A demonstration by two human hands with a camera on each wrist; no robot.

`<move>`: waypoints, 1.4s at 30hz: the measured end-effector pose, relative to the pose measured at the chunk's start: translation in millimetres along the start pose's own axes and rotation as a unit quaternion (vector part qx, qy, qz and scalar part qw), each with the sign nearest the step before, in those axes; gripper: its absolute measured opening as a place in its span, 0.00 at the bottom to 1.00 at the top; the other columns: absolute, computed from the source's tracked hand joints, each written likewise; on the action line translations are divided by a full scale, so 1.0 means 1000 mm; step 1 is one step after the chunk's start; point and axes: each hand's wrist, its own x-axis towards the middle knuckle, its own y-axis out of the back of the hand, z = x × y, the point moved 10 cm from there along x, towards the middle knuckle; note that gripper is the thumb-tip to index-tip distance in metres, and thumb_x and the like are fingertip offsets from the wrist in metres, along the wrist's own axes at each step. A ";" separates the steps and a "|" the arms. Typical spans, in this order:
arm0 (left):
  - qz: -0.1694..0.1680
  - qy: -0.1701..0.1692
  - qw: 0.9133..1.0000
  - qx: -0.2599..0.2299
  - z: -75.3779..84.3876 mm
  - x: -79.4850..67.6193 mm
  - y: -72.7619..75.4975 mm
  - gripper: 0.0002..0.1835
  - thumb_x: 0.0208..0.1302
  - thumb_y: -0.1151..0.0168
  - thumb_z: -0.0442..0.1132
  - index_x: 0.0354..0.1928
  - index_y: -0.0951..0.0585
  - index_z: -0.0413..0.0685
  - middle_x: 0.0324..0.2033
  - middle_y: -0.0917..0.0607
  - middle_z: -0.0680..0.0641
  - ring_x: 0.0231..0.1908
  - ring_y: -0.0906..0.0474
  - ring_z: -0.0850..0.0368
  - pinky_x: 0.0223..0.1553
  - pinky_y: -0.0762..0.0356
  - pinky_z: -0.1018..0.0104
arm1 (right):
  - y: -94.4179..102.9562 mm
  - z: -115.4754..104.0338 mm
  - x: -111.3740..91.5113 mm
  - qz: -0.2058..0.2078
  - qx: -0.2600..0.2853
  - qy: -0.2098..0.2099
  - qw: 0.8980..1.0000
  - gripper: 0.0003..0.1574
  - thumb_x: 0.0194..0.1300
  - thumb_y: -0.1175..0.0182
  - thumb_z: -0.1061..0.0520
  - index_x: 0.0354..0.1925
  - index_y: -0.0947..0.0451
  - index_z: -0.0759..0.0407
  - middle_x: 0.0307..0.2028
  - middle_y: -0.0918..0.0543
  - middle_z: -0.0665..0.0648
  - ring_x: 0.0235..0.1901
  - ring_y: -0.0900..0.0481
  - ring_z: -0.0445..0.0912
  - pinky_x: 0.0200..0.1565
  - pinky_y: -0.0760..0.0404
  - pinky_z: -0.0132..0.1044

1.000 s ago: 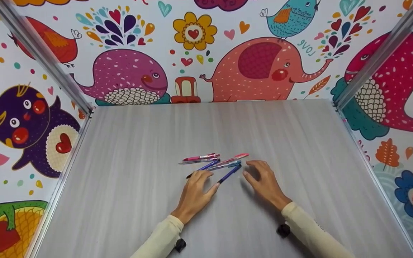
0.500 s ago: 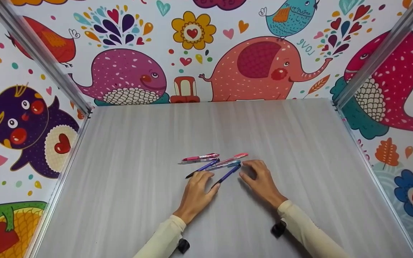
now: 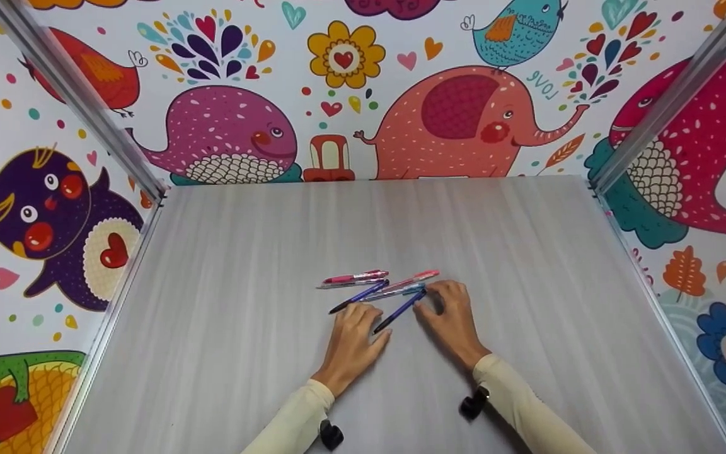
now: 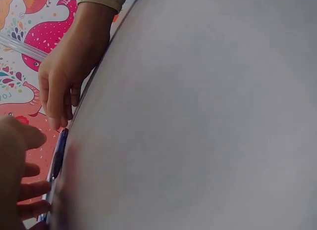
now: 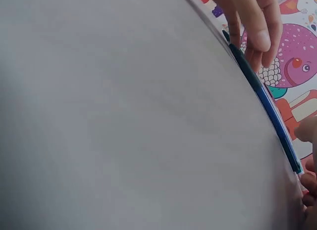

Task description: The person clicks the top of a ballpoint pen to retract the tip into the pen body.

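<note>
Several pens lie in a loose group mid-table. Nearest is a blue pen with a dark grip, slanting between the two hands. My left hand is at its dark tip, thumb spread from the fingers; the left wrist view shows these fingers apart. My right hand is around the pen's upper end, thumb and forefinger on either side. In the right wrist view, the blue pen runs from the left hand down to the right hand, whose fingers are partly out of frame.
Behind lie a second blue pen, a pink pen, a clear pen with a light-blue end and one with a salmon end. The grey table is bordered by printed walls and metal posts.
My right hand has moved left to the blue pen's upper end. The left hand has shifted slightly right, and its thumb has come away from the pen's dark tip.
</note>
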 end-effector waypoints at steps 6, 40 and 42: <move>-0.002 0.007 1.000 0.008 -0.001 0.001 -0.005 0.18 0.60 0.15 0.45 0.47 0.11 0.46 0.45 0.12 0.50 0.53 0.19 0.49 0.54 0.20 0.46 | -0.001 0.001 0.001 0.001 -0.019 -0.006 1.000 0.23 0.61 0.17 0.56 0.51 0.12 0.64 0.50 0.17 0.60 0.53 0.26 0.57 0.56 0.28 0.52; 0.034 0.052 0.998 0.009 0.002 0.000 -0.009 0.06 0.63 0.19 0.35 0.39 0.08 0.46 0.45 0.13 0.50 0.54 0.21 0.49 0.59 0.23 0.44 | 0.001 -0.025 0.000 -0.007 -0.006 0.020 1.000 0.28 0.61 0.17 0.60 0.57 0.13 0.67 0.53 0.17 0.62 0.55 0.26 0.59 0.57 0.29 0.57; 0.033 0.060 0.998 0.001 0.002 0.002 -0.007 0.06 0.62 0.19 0.34 0.39 0.08 0.46 0.44 0.13 0.50 0.54 0.21 0.49 0.59 0.23 0.44 | 0.004 -0.033 0.002 -0.006 0.002 0.025 1.000 0.29 0.62 0.17 0.60 0.59 0.14 0.66 0.54 0.18 0.62 0.56 0.26 0.58 0.58 0.29 0.55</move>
